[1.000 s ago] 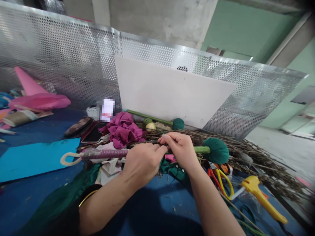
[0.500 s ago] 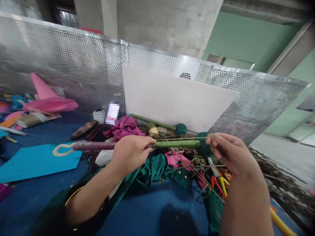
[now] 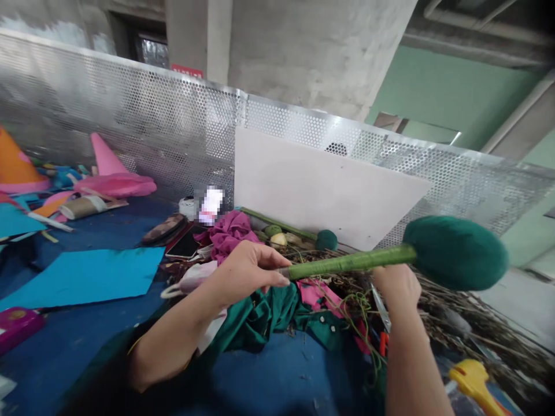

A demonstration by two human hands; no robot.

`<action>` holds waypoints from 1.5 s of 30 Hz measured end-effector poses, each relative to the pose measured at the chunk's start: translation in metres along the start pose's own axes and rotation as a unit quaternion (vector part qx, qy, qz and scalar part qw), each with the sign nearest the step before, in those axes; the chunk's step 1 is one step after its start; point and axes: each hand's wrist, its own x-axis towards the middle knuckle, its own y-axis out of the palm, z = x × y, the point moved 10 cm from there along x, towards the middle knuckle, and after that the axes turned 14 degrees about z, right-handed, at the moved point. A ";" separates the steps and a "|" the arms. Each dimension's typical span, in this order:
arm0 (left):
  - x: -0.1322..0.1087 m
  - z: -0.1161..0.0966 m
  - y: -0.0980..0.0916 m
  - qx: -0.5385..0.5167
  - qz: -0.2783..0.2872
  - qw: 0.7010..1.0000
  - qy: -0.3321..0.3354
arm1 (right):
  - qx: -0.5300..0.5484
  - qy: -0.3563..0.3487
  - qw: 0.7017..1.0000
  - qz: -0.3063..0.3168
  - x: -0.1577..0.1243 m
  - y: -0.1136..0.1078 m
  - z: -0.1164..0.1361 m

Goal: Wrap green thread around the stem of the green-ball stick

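My left hand is closed around the near end of a green-wrapped stick. The stick is lifted off the table and points right, and its dark green padded ball hangs close to the camera. My right hand sits just under the stick with its back to me and its fingers curled out of sight. It is right beside a scissor blade and a tangle of green thread. A crumpled green cloth lies below both hands.
A perforated metal screen with a white board leaning on it closes the back of the blue table. Around it lie a magenta cloth, a second ball-tipped stick, dry twigs, a yellow tool, a blue sheet and a pink cone.
My hands have come apart. The left lifted the stick and swung its ball end up toward the camera, while the right dropped below the stick toward the scissors. The view shifted left.
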 end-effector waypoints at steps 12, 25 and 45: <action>-0.008 -0.005 -0.009 -0.139 -0.046 0.989 0.034 | 0.299 -0.222 0.851 0.371 -0.086 0.122 0.151; 0.007 0.017 0.006 -0.183 -0.036 0.982 0.008 | 0.584 -0.263 0.747 0.181 -0.099 0.099 0.153; 0.008 0.017 -0.001 -0.065 -0.087 0.994 0.010 | 0.406 -0.299 0.854 0.128 -0.107 0.091 0.151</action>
